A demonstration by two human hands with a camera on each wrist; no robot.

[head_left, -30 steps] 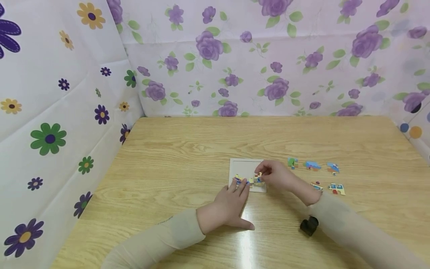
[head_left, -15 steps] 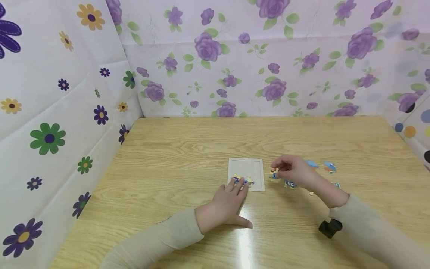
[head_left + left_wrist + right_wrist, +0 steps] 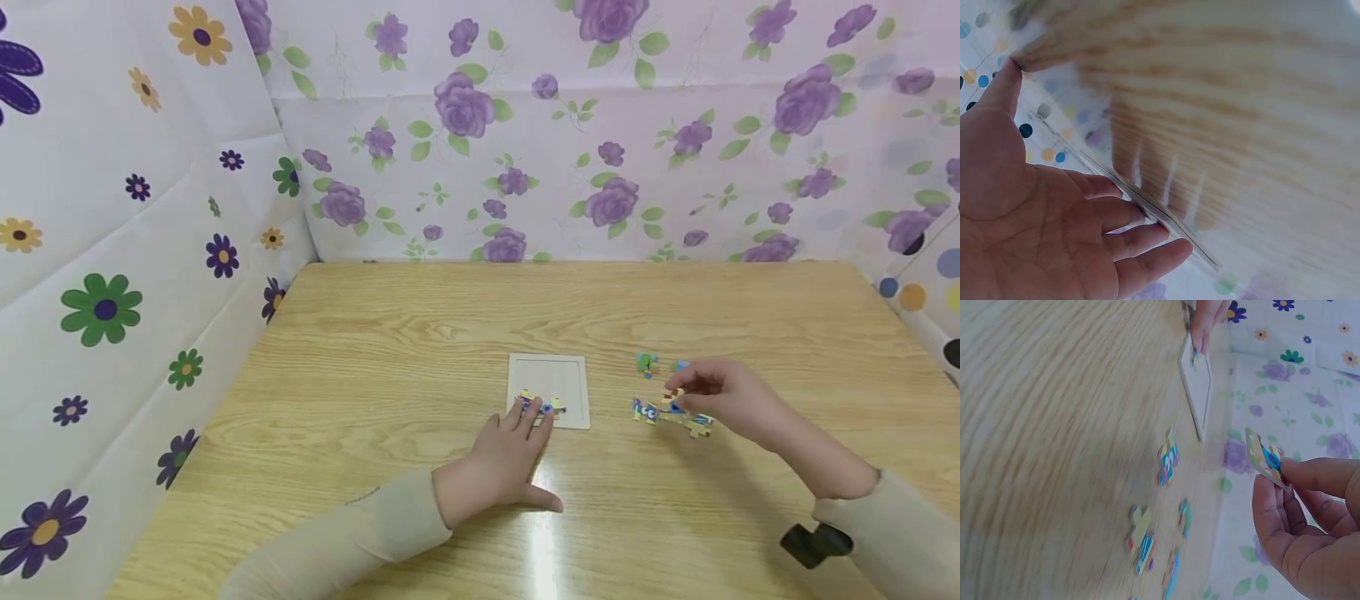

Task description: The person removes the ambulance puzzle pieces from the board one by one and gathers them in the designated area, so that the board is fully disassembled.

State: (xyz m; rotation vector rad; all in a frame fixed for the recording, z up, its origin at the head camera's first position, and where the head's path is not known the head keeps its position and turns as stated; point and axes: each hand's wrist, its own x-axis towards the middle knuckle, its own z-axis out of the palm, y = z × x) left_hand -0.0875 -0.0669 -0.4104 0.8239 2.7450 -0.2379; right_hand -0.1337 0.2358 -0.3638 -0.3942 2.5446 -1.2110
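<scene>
My left hand (image 3: 510, 462) lies flat with its fingers spread on the lower edge of a white square puzzle tray (image 3: 550, 367). Under and beside those fingertips, several joined puzzle pieces (image 3: 555, 407) line the tray's bottom left. In the left wrist view the palm and straight fingers show against the tray's edge. My right hand (image 3: 731, 400) pinches a puzzle piece (image 3: 1264, 456) with a blue shape between thumb and fingers, raised above the table in the right wrist view. Below it lie a purple-blue piece with eyes (image 3: 646, 411) and a yellow piece (image 3: 699, 426).
A green-and-blue puzzle piece (image 3: 647, 363) lies behind, and a blue piece (image 3: 679, 365) is partly covered by the right hand. A black wrist camera (image 3: 816, 543) sits at the right sleeve. Flowered cloth (image 3: 465, 167) borders the wooden table (image 3: 405, 333) at the back and left.
My right hand has moved right, away from the tray to over the loose pieces, still pinching the puzzle piece. The left hand has stayed on the tray.
</scene>
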